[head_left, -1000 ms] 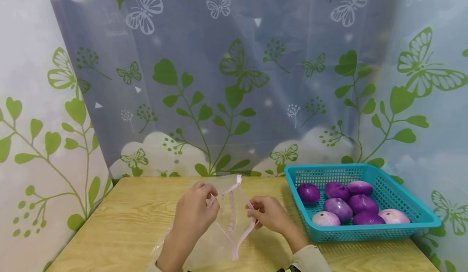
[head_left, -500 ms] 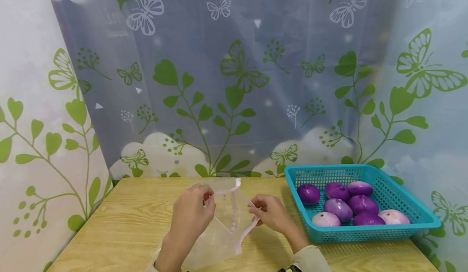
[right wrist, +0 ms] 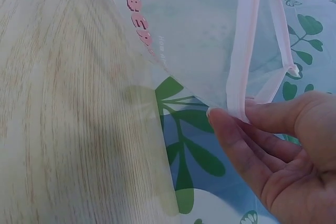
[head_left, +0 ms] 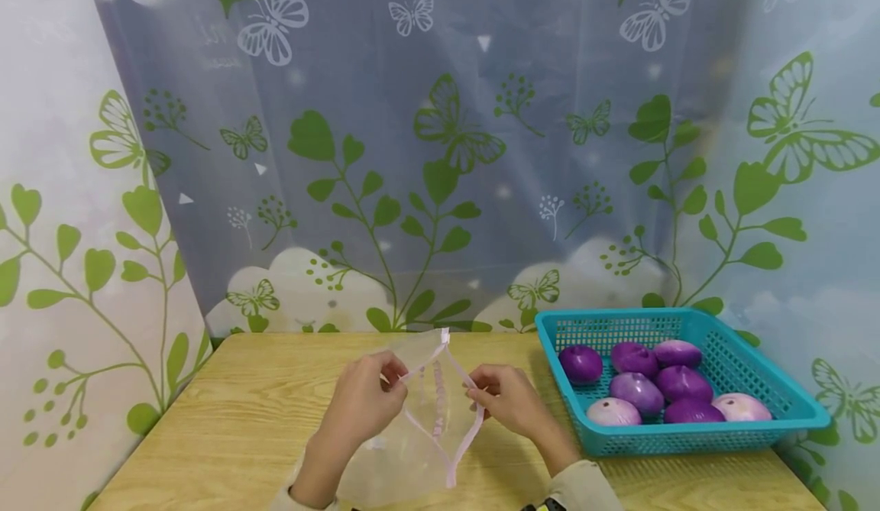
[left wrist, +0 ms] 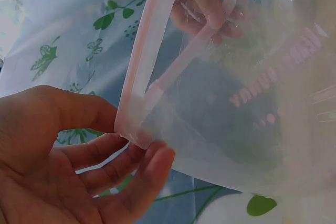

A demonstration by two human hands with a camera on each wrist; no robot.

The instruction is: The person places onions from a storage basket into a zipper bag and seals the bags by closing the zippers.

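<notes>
Between the two hands a clear zip bag with a pink zip edge and pink lettering is spread, its mouth gaping in a diamond shape. My left hand pinches one side of the mouth between thumb and fingers. Opposite it, my right hand pinches the other side. In the left wrist view the pink zip strip runs up from the left thumb and fingertips. The right wrist view has the right thumb and fingers on the zip band. Through the film, nothing shows inside the bag.
A turquoise perforated basket stands on the right of the wooden table, holding several purple onions. A curtain with leaves and butterflies hangs behind the table and along both sides.
The bag's mouth shifts slightly between the hands, and its near corner swings a little to the right. Both hands keep their pinch; the left hand moves slightly. The basket and onions stay put.
</notes>
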